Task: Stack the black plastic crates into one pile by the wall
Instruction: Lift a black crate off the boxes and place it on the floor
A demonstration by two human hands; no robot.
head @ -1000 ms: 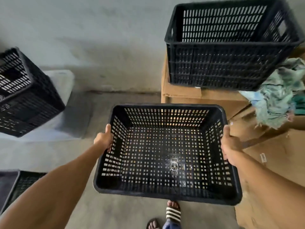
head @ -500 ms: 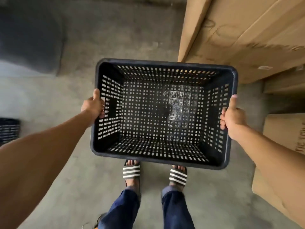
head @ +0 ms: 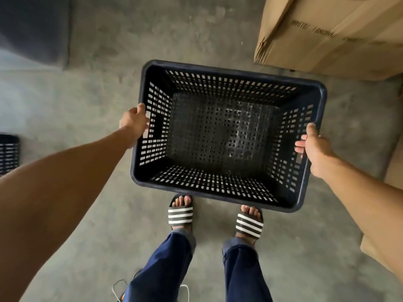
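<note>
I hold an empty black plastic crate (head: 222,182) with perforated walls and floor, open side up, above the concrete floor in front of my feet. My left hand (head: 133,121) grips its left short wall at the rim. My right hand (head: 314,147) grips its right short wall, fingers curled inside. The crate is slightly turned, right end nearer to me. The edge of another black crate (head: 8,152) shows at the far left. The wall and the other crates are out of view.
Large cardboard boxes (head: 331,33) stand at the upper right, and another box (head: 392,171) sits at the right edge. A dark grey slab (head: 32,27) lies at the upper left. My feet in striped sandals (head: 181,214) stand under the crate's near edge.
The view has tipped down from the wall and the crate on the boxes to the floor. The held crate has shifted right and turned slightly. Both hands keep their grip.
</note>
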